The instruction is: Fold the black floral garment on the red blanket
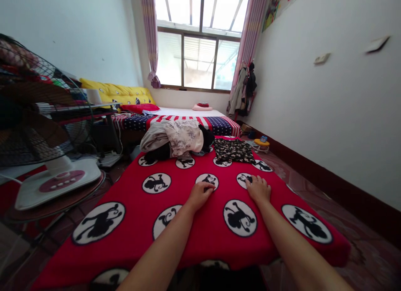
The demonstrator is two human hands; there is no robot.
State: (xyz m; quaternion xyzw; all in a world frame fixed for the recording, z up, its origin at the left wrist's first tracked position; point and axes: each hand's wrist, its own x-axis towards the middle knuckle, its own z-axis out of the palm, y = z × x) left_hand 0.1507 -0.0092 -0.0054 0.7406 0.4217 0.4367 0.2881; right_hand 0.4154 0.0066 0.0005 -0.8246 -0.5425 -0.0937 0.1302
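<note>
My left hand [199, 195] and my right hand [258, 188] both rest palm down on a red blanket [191, 224] printed with black monkeys in white circles. Neither hand holds anything; the fingers lie flat and slightly spread, though the left looks a little curled. Farther along the blanket lies a heap of clothes [175, 140], grey and floral, with a dark piece beside it. To its right sits a folded black patterned garment [233, 150], a short reach ahead of my right hand.
An electric fan [37, 115] with a white base stands on a round stool at the left. Behind the red blanket is a bed with a stars-and-stripes cover [216, 123], yellow pillows, and a window. A white wall runs along the right; a small yellow stool [261, 144] stands by it.
</note>
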